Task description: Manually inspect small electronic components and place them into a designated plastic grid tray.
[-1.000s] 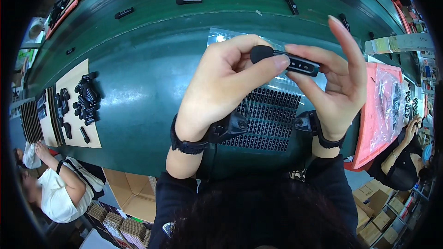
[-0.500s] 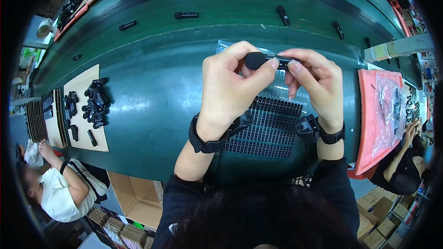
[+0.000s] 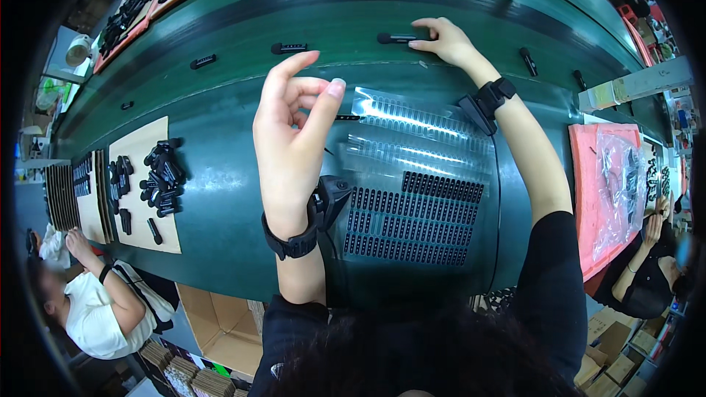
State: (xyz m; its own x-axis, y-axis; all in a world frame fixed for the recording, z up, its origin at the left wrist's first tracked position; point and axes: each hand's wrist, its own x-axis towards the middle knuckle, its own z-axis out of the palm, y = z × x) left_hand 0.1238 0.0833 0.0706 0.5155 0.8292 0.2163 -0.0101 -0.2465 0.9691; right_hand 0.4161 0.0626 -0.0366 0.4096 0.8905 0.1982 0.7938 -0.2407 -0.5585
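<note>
My right hand [image 3: 445, 43] reaches over the far belt at a small black microphone [image 3: 397, 38] lying with its round head to the left. The thumb is at the microphone's tail end; the index finger is raised apart from it. My left hand [image 3: 294, 110] hovers above the table, index finger and thumb apart and the other fingers loosely curled. No held object shows in it. A dark strip [image 3: 347, 117] with light dots appears beside its thumb; whether they touch I cannot tell. Clear film sheets [image 3: 412, 151] and rows of black label strips [image 3: 415, 217] lie before me.
More microphones [image 3: 289, 48] lie spaced along the green belt [image 3: 243, 22]. A cardboard sheet [image 3: 165, 239] at left bears a pile of them. At right is a pink foam tray [image 3: 581, 198] with clear plastic. Co-workers sit left [image 3: 110, 301] and right [image 3: 636, 272].
Both hands were together on a black microphone over the film. They have parted: my right hand has moved far out to the belt, my left hand to the left.
</note>
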